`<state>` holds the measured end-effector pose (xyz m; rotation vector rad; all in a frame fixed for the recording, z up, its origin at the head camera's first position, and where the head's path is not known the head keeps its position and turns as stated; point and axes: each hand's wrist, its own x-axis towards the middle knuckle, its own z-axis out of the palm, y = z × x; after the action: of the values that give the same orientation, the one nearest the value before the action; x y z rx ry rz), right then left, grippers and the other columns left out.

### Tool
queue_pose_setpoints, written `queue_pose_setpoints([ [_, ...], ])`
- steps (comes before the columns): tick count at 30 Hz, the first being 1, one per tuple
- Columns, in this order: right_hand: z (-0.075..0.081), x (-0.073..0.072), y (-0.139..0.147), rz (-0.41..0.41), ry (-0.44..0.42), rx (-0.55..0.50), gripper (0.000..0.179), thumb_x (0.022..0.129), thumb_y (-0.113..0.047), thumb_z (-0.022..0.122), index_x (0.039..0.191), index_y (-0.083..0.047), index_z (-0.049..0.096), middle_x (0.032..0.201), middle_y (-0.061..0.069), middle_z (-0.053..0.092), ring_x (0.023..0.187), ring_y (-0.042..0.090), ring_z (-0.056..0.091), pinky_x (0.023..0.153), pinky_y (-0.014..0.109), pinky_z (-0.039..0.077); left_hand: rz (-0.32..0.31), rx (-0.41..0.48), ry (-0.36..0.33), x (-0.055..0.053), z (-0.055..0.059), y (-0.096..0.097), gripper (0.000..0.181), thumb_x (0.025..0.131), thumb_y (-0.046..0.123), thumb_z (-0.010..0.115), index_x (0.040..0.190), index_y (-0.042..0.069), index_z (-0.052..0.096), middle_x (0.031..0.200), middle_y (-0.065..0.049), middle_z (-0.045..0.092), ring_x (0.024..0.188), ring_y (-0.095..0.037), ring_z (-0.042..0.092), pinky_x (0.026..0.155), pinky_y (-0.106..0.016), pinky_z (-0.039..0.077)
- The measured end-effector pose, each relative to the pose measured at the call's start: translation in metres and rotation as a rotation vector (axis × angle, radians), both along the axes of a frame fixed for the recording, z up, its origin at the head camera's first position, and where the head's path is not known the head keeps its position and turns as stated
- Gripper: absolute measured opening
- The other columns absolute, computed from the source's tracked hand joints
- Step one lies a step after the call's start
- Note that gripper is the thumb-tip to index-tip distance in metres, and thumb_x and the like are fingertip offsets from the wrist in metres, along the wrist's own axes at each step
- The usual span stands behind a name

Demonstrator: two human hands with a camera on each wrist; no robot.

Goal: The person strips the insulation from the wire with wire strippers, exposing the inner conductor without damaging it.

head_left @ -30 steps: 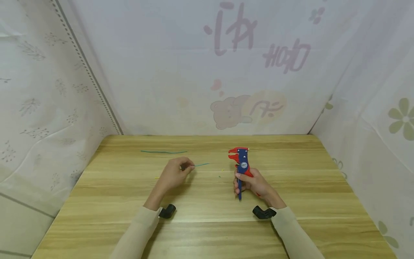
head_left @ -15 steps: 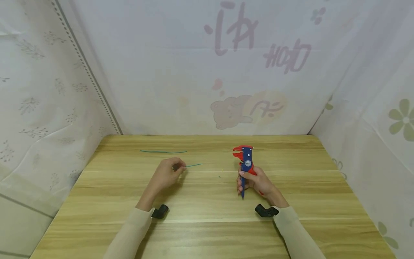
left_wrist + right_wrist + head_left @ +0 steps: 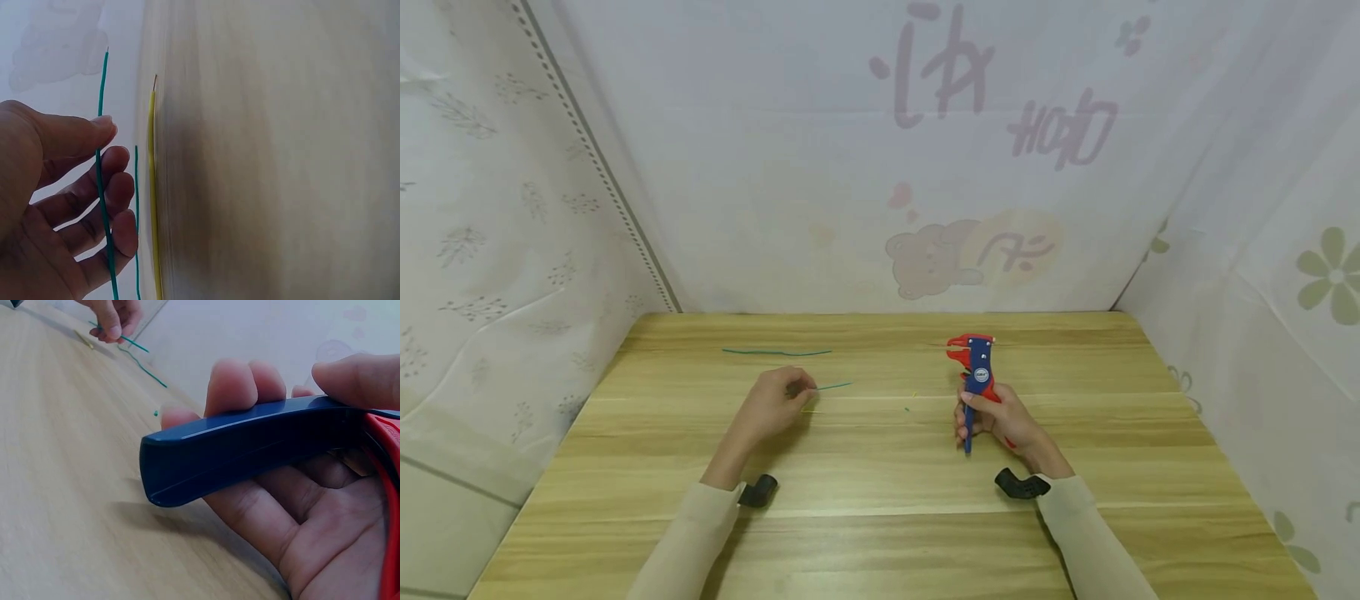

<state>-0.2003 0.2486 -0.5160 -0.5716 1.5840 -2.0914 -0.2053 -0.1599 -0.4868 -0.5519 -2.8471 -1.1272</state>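
My left hand (image 3: 775, 404) pinches a green wire (image 3: 102, 181) between thumb and fingers. A short bare tip shows at the wire's upper end in the left wrist view. Close beside that hand, a yellow wire (image 3: 153, 187) with a bare copper end lies on the table. In my right hand (image 3: 1003, 417) is a red and blue wire stripper (image 3: 980, 367), its head pointing away from me and its red jaws apart to the left. The right wrist view shows the fingers curled round its blue handle (image 3: 250, 447).
Another green wire (image 3: 775, 352) lies near the back of the wooden table (image 3: 880, 533). Between the hands are a tiny green scrap (image 3: 907, 409) and a tiny yellow scrap (image 3: 914, 394). A printed curtain (image 3: 775, 167) hangs behind the table.
My left hand has moved left with the green wire. The right hand has shifted slightly right and away from me, carrying the wire stripper, so the hands are farther apart.
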Motion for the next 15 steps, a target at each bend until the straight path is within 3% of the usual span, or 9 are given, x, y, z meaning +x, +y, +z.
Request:
queue_pose_setpoints([
  [6, -0.002, -0.002, 0.005, -0.002, 0.008, -0.012, 0.023, 0.111, -0.01, 0.041, 0.117, 0.013, 0.04, 0.085, 0.005, 0.069, 0.072, 0.019, 0.073, 0.073, 0.045, 0.064, 0.02, -0.032, -0.027, -0.001, 0.0, -0.005, 0.005, 0.095, 0.011, 0.073, 0.097, 0.007, 0.074, 0.095, -0.003, 0.071, 0.089, -0.019, 0.065, 0.084, -0.042, 0.056],
  [15, -0.003, -0.003, 0.009, 0.021, 0.001, -0.051, 0.024, 0.111, -0.011, 0.041, 0.118, 0.012, 0.039, 0.087, 0.006, 0.07, 0.075, 0.02, 0.073, 0.075, 0.045, 0.064, 0.052, -0.092, -0.066, 0.0, 0.001, -0.011, 0.003, 0.095, 0.011, 0.072, 0.096, 0.009, 0.075, 0.097, -0.006, 0.071, 0.091, -0.023, 0.066, 0.084, -0.045, 0.056],
])
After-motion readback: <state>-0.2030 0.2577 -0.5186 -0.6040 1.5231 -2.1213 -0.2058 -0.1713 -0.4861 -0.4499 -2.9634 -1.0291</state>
